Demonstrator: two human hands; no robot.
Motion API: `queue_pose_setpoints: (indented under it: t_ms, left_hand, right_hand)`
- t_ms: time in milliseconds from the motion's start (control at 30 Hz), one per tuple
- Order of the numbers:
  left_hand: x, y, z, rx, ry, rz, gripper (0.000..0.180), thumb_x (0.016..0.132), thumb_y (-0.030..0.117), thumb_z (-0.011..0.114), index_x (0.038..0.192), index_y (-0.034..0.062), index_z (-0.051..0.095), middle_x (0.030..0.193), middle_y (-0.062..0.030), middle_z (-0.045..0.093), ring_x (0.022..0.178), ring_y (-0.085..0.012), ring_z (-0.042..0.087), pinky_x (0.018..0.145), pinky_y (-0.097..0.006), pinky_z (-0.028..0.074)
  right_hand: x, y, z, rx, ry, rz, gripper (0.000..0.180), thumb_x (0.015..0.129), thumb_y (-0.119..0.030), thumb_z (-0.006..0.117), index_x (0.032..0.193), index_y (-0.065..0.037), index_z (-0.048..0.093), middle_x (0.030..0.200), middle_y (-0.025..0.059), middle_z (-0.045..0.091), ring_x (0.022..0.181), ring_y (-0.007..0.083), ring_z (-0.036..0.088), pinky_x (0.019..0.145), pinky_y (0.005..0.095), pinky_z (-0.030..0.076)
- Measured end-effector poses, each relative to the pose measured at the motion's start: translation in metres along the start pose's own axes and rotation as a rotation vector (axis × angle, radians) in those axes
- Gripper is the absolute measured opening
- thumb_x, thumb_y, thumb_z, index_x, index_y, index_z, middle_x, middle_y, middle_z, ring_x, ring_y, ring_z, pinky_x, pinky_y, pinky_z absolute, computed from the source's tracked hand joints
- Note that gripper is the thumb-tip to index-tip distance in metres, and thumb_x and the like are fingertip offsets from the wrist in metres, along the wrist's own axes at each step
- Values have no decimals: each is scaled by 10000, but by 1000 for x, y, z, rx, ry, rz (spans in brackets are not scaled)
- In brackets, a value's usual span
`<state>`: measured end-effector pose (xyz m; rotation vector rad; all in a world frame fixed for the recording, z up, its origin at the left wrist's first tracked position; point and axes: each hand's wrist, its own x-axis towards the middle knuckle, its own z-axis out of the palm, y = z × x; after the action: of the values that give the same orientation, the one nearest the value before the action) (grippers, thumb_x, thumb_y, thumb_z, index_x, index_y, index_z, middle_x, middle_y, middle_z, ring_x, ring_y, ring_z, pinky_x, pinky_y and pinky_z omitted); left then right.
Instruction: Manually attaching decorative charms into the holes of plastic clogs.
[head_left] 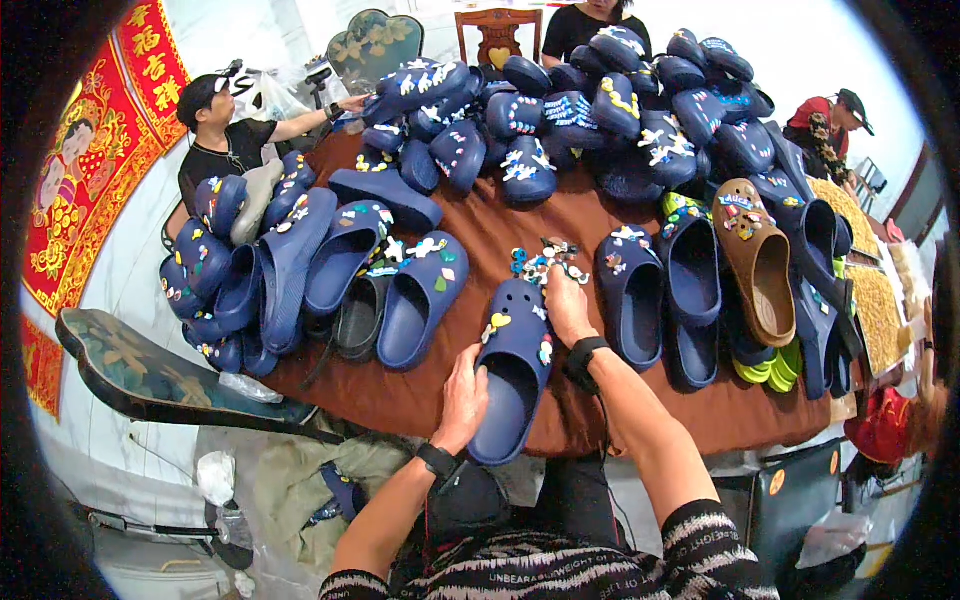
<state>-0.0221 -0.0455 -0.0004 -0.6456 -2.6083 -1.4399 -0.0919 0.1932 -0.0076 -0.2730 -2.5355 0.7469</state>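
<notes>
A navy blue clog [508, 385] lies at the near edge of the table, its heel toward me. On its holed upper sit a few charms, among them a yellow heart [500, 321]. My left hand [463, 400] is closed on the clog's left side, thumb at the opening's rim. Just past the toe is a small heap of loose shoe charms [540, 262] in white, blue and dark colours. My right hand [568, 308] reaches into this heap with its fingers drawn together. What the fingertips pinch, if anything, is too small and hidden to make out.
Decorated navy clogs [425, 300] stand close on the left, and more [632, 297] on the right beside a brown clog [755, 262]. A large pile of clogs [530, 170] covers the far side of the brown-clothed table [720, 415]. Several people sit around it.
</notes>
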Motion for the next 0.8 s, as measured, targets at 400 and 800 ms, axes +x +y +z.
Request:
queue_pose_setpoints:
  t_ms: [400, 800]
  left_hand:
    - [-2, 0, 5, -10, -6, -31, 372, 968, 95, 514, 1331, 19, 486, 1303, -230, 567, 1205, -418, 554, 990, -483, 452]
    - [0, 3, 3, -4, 2, -50, 371, 973, 109, 505, 1333, 20, 484, 1297, -227, 575, 1202, -412, 558, 996, -476, 449]
  right_hand:
    - [17, 1, -27, -169, 262, -257, 223, 960, -269, 596, 948, -63, 681, 919, 168, 623, 848, 380, 605, 763, 496, 479]
    - [-66, -41, -48, 81, -17, -169, 275, 927, -263, 659, 1127, -73, 652, 1133, 160, 582, 1010, 361, 576, 862, 466, 507]
